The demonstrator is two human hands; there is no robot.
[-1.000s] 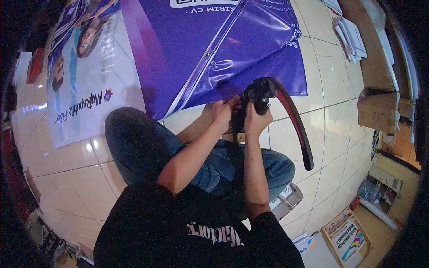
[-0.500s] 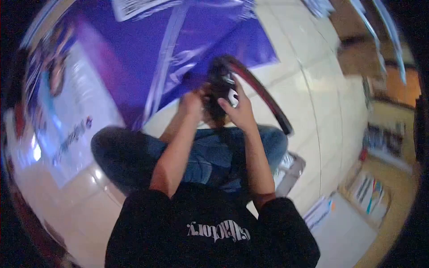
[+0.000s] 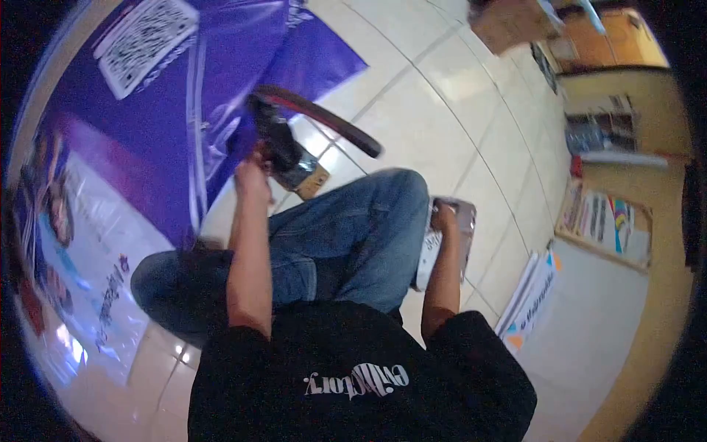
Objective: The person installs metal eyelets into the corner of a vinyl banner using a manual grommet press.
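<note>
My left hand (image 3: 254,175) is wrapped round the lower part of a dark device (image 3: 276,136) with a long black and red curved strap (image 3: 331,121). Beside the device, a small brown box (image 3: 311,181) lies on the tiles. My right hand (image 3: 444,218) is at a grey case (image 3: 464,228) with white printed paper by my knee. Its fingers are partly hidden against the case, so I cannot make out whether they hold anything.
A purple printed sheet (image 3: 243,44) covers the floor ahead and to the left, with a white printed sheet (image 3: 110,272) nearer me. At the right stand a shelf of books (image 3: 607,225), a white panel (image 3: 589,317) and a cardboard box (image 3: 508,26).
My right hand has left the dark device and moved right to the grey case. My left hand still holds the device. The view has turned, and the brown box now shows.
</note>
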